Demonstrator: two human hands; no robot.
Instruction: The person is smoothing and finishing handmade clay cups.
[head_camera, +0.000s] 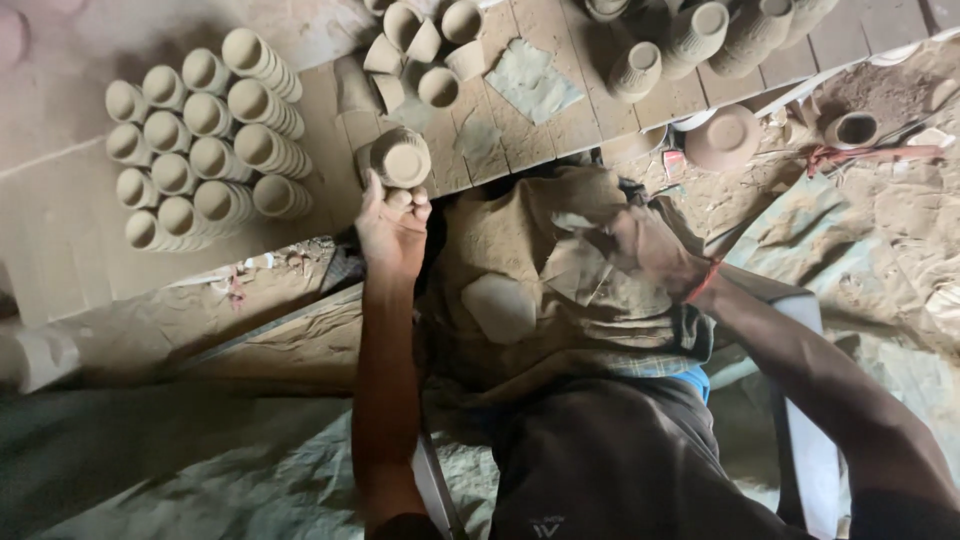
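My left hand grips a small unfired clay cup at the edge of a wooden board, its mouth facing the camera. My right hand rests on a clay-smeared cloth over my lap, fingers curled; a red thread circles the wrist. It looks blurred, and I cannot tell if it holds anything. A flat pale clay piece lies on the cloth between my arms.
Several rows of stacked clay cups lie on the board at left. Loose cups and tall stacks sit at the top. A clay lid and a small pot rest on the dusty ground at right.
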